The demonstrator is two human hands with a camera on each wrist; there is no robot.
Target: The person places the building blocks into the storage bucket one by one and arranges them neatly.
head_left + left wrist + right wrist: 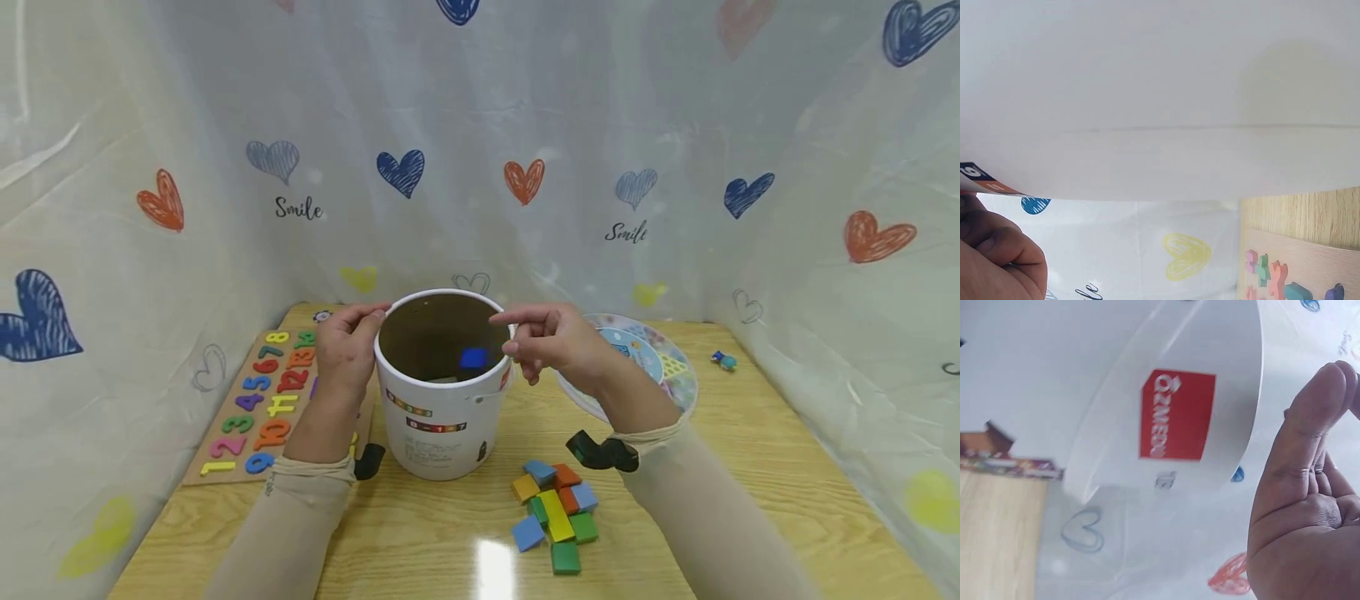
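Observation:
A white bucket (442,433) stands upright on the table, with a blue block (472,358) visible inside. My left hand (347,346) grips the bucket's left rim, thumb and index finger at its edge. In the left wrist view, curled fingers (1004,250) show beside the bucket wall. On the other side, my right hand (547,340) is at the right rim, index finger extended over it and the other fingers loosely bent. The right wrist view shows this hand (1310,506) holding nothing, beside the bucket's red label (1177,415).
Several coloured wooden blocks (557,515) lie in a loose group in front of the bucket. A number board (225,450) is at left. Behind my right arm lies a round patterned board (678,383). A small blue-green toy (724,361) sits far right; a heart-print curtain (465,100) surrounds the table.

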